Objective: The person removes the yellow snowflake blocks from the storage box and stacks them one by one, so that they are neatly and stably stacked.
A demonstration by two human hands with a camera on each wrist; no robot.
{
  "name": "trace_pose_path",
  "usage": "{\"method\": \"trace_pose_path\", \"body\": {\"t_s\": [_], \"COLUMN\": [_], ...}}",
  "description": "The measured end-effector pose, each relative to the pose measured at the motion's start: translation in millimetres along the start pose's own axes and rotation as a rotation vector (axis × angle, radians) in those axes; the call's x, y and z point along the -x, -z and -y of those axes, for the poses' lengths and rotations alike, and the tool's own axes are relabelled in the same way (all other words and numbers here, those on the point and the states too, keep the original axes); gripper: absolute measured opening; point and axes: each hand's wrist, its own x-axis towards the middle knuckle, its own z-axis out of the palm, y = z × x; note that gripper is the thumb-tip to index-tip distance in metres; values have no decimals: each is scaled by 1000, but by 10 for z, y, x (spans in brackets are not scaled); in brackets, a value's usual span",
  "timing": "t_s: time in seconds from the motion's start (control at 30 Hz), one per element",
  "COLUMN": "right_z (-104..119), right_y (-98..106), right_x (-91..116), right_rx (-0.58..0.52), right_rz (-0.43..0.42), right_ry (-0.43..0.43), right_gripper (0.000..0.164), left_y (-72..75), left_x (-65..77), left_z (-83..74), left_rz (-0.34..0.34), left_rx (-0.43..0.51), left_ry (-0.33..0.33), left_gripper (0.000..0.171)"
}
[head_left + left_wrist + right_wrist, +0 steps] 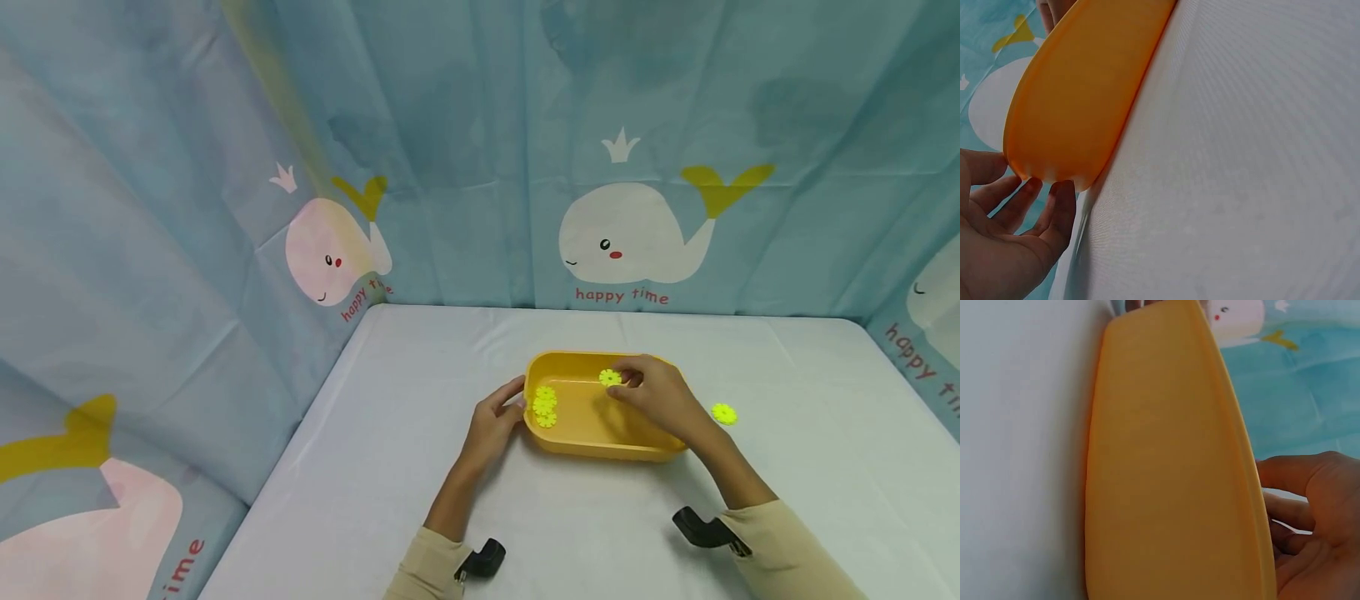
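My right hand (pixel 656 396) is over the yellow tray (pixel 585 433), fingers curled to pinch a small green flower disc (pixel 610 377) just above the tray's far part. I hold it by its edge, between fingertips and thumb, so it hangs clear of the tray floor. From my right wrist I see only the tray's outer wall (pixel 1166 475) and my fingers (pixel 1291 481) bent over its rim; the disc itself is hidden there.

My left hand (pixel 495 417) rests against the tray's left end. The fingers are nearly straight and relaxed, their tips touching the wall rather than wrapping it, which looks like a way to keep the tray from sliding on the table (pixel 450 375). The left wrist view shows those fingertips (pixel 1054 200) meeting the tray's rounded corner (pixel 1060 156).

Inside the tray, close to its left wall, lies a little cluster of green discs (pixel 545 406), touching or overlapping one another; how many I cannot tell exactly. One more green disc (pixel 723 413) lies on the table to the right of the tray, just beyond my right hand.

The table is covered in a pale cloth, and blue whale-print curtains (pixel 637 233) close it in on the far, left and right sides. Nothing stands between my hands and the tray.
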Motion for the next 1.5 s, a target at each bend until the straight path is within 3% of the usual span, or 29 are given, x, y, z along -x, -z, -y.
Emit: {"method": "trace_pose_path", "body": {"t_s": [0.43, 0.97, 1.5], "right_z": [-166, -427, -828], "right_y": [332, 526, 683], "right_x": [210, 423, 626], "right_rx": [53, 97, 163], "right_rz": [-101, -202, -182], "right_ry": [-13, -31, -136], "right_gripper": [44, 46, 50], "left_y": [0, 2, -12], "left_x": [-2, 8, 28], "left_z": [-22, -23, -26], "left_rz": [-8, -7, -4], "left_rx": [7, 11, 8], "left_ry": [5, 17, 18], "left_gripper": [47, 47, 46]}}
